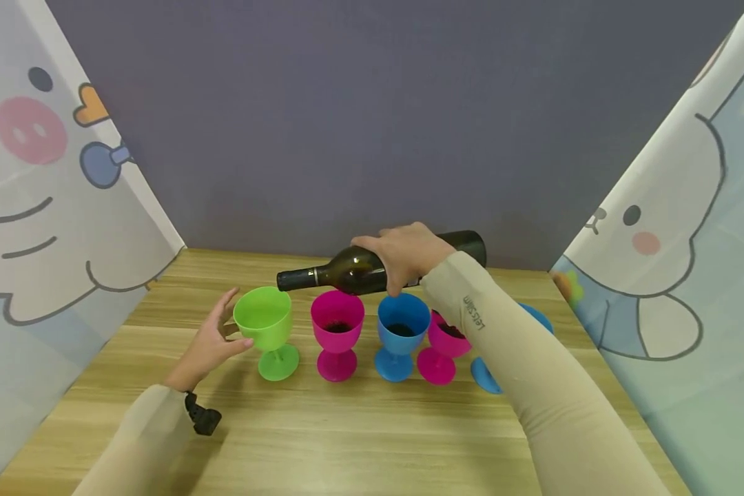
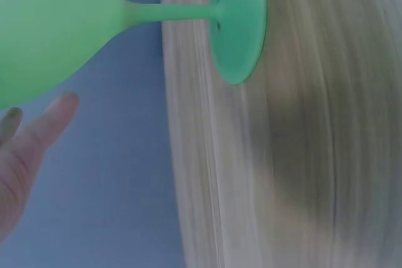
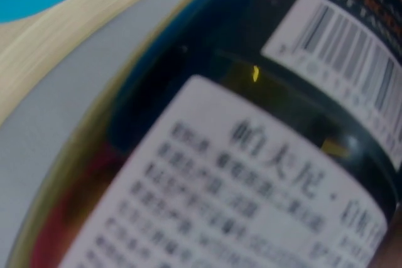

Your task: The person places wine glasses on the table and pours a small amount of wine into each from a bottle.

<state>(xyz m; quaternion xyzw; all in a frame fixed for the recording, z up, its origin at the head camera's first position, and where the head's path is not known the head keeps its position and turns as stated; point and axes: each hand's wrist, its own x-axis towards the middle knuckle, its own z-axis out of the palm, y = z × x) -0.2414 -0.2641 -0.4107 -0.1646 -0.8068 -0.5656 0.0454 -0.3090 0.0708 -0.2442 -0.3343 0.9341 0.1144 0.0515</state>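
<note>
My right hand (image 1: 406, 253) grips a dark glass wine bottle (image 1: 359, 271) round its body. The bottle lies nearly level in the air, neck to the left, its mouth close by the rim of a green plastic goblet (image 1: 264, 317). In the right wrist view a white printed label (image 3: 251, 186) fills much of the bottle's side. My left hand (image 1: 207, 344) is spread beside the green goblet, thumb and fingers on either side of the bowl's left part. That goblet stands upright, its foot (image 2: 239, 26) on the wooden table. No dark liquid shows inside it.
To its right stand a pink goblet (image 1: 337, 320), a blue goblet (image 1: 403, 317) and another pink goblet (image 1: 437, 365), each with dark liquid inside. Another blue goblet (image 1: 485, 377) is partly hidden by my right forearm. A grey wall (image 1: 347, 124) rises behind the table (image 1: 322, 441).
</note>
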